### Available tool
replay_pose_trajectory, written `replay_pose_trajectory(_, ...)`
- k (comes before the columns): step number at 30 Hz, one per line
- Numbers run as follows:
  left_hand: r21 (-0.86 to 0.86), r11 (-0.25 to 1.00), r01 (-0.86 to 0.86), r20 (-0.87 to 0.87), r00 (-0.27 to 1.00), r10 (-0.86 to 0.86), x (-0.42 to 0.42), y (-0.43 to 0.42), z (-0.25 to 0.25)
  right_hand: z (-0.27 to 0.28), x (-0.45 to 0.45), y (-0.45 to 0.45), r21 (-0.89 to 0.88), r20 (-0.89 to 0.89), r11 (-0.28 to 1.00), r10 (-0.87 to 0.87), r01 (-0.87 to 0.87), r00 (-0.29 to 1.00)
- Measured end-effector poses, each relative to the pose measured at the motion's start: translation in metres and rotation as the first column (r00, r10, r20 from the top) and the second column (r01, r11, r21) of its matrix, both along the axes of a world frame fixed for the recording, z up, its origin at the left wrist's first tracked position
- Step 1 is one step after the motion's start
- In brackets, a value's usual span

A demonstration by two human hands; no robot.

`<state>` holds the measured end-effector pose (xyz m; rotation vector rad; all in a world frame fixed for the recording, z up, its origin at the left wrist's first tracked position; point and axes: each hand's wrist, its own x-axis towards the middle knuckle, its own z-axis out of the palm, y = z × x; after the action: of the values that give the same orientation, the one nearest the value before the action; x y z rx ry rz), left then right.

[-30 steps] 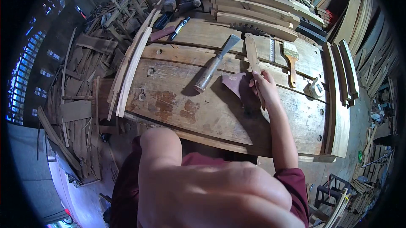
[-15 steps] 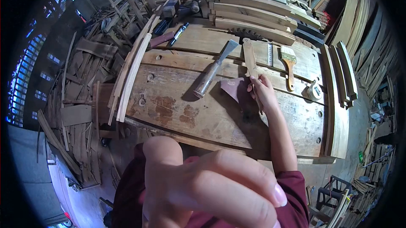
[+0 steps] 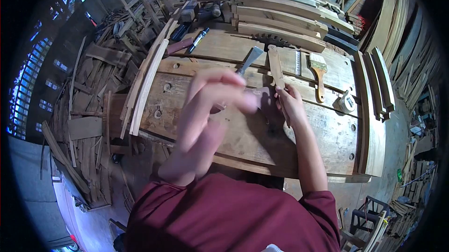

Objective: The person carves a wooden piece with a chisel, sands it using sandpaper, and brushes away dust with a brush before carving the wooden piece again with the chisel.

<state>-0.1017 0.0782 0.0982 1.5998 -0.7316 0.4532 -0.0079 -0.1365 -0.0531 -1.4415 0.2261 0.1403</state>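
Note:
My right hand is closed around the lower part of a flat wooden strip with a rounded far end, just above the workbench. Raised over the bench, my left hand is smeared by motion, its fingers partly bent; whether anything is in them cannot be made out. Behind it lies a chisel, its blade showing and most of its handle hidden. A piece of purplish sandpaper rests between the two hands. Right of the strip are a flat paintbrush and a tape measure.
A marker pen and a dark reddish block lie at the back left. Wooden boards are stacked along the far side, near a toothed saw blade. Long strips line the left edge; curved pieces line the right.
My left hand has moved from close to the camera out over the bench, now in front of the chisel's handle. My right hand stays on the wooden strip, almost unmoved.

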Motion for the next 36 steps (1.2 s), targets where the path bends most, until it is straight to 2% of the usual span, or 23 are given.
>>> replay_pose_trajectory(1,0.186,0.963,-0.195,-0.004,0.980,0.199,0.013,-0.003,-0.012,0.000,0.000,-0.001,-0.018,0.023,0.999,0.032,-0.032,0.999)
replay_pose_trajectory(2,0.348,0.888,-0.301,-0.006,0.946,0.323,0.025,-0.005,-0.035,0.001,-0.001,-0.001,-0.037,0.046,0.997,0.065,-0.064,0.997)
replay_pose_trajectory(3,0.560,0.709,-0.430,0.139,0.892,0.431,0.034,-0.003,-0.058,0.002,-0.001,-0.001,-0.035,0.047,0.997,0.063,-0.062,0.997)
replay_pose_trajectory(4,0.561,0.708,-0.429,0.140,0.892,0.429,0.040,-0.002,-0.077,0.003,-0.003,0.000,-0.130,0.084,0.990,0.073,-0.061,0.994)
replay_pose_trajectory(5,0.621,0.639,-0.454,0.174,0.875,0.453,0.044,-0.001,-0.094,0.004,-0.004,0.001,-0.224,0.120,0.973,0.085,-0.056,0.989)
replay_pose_trajectory(6,0.674,0.565,-0.475,0.209,0.857,0.471,0.048,0.000,-0.108,0.003,-0.004,0.001,-0.222,0.120,0.974,0.081,-0.053,0.989)
replay_pose_trajectory(8,0.699,0.556,-0.450,0.194,0.868,0.458,0.051,0.003,-0.124,-0.001,-0.005,0.000,-0.325,0.176,0.946,0.082,-0.021,0.981)
replay_pose_trajectory(9,0.721,0.573,-0.389,0.106,0.880,0.464,0.052,0.004,-0.129,-0.008,-0.003,-0.002,-0.325,0.177,0.946,0.078,-0.016,0.981)
replay_pose_trajectory(11,0.711,0.638,-0.295,-0.050,0.884,0.465,0.055,0.008,-0.138,-0.025,0.004,-0.007,-0.493,0.307,0.870,0.158,0.015,0.938)
replay_pose_trajectory(12,0.711,0.638,-0.294,-0.050,0.885,0.463,0.056,0.010,-0.141,-0.018,0.002,-0.006,-0.493,0.308,0.870,0.155,0.018,0.939)
replay_pose_trajectory(14,0.713,0.591,-0.377,0.025,0.856,0.516,0.055,0.013,-0.145,-0.004,-0.004,-0.003,-0.699,0.264,0.713,0.182,0.058,0.947)
replay_pose_trajectory(16,0.711,0.603,-0.361,-0.007,0.854,0.520,0.055,0.020,-0.144,-0.003,-0.005,0.000,-0.704,0.268,0.706,0.174,0.070,0.948)
replay_pose_trajectory(18,0.745,0.503,-0.437,0.039,0.782,0.622,0.060,0.030,-0.148,-0.001,-0.006,0.001,-0.711,0.270,0.699,0.169,0.078,0.948)
replay_pose_trajectory(20,0.741,0.454,-0.494,0.090,0.744,0.662,0.068,0.043,-0.150,0.000,-0.006,0.002,-0.760,0.270,0.644,0.184,0.091,0.945)
replay_pose_trajectory(22,0.744,0.303,-0.596,0.236,0.658,0.715,0.068,0.044,-0.135,-0.002,-0.007,0.002,-0.770,0.280,0.630,0.195,0.098,0.940)
replay_pose_trajectory(23,0.744,0.302,-0.596,0.236,0.657,0.717,0.064,0.042,-0.123,-0.002,-0.006,0.002,-0.780,0.293,0.616,0.204,0.110,0.934)
replay_pose_trajectory(25,0.446,0.742,-0.500,0.085,0.849,0.521,0.051,0.028,-0.076,0.000,-0.005,0.002,-0.786,0.283,0.610,0.212,0.100,0.935)
replay_pose_trajectory(27,0.298,0.925,-0.237,0.068,0.971,0.227,0.024,0.017,-0.025,-0.002,-0.005,0.001,-0.793,0.265,0.604,0.220,0.082,0.939)
replay_pose_trajectory(28,0.080,0.995,-0.054,0.097,0.994,0.046,0.008,0.008,-0.010,-0.004,-0.003,0.000,-0.788,0.280,0.610,0.227,0.088,0.933)
replay_pose_trajectory(29,-0.132,0.980,0.147,0.166,0.978,-0.124,-0.008,0.003,0.001,-0.006,-0.002,-0.001,-0.782,0.296,0.617,0.233,0.095,0.926)
replay_pose_trajectory(33,-0.065,0.974,0.217,0.130,0.970,-0.207,-0.051,0.006,0.052,-0.007,0.000,-0.002,-0.775,0.286,0.626,0.232,0.082,0.930)
replay_pose_trajectory(36,0.003,0.955,0.297,0.100,0.950,-0.296,-0.076,0.008,0.069,-0.006,0.000,-0.003,-0.768,0.256,0.639,0.235,0.049,0.938)
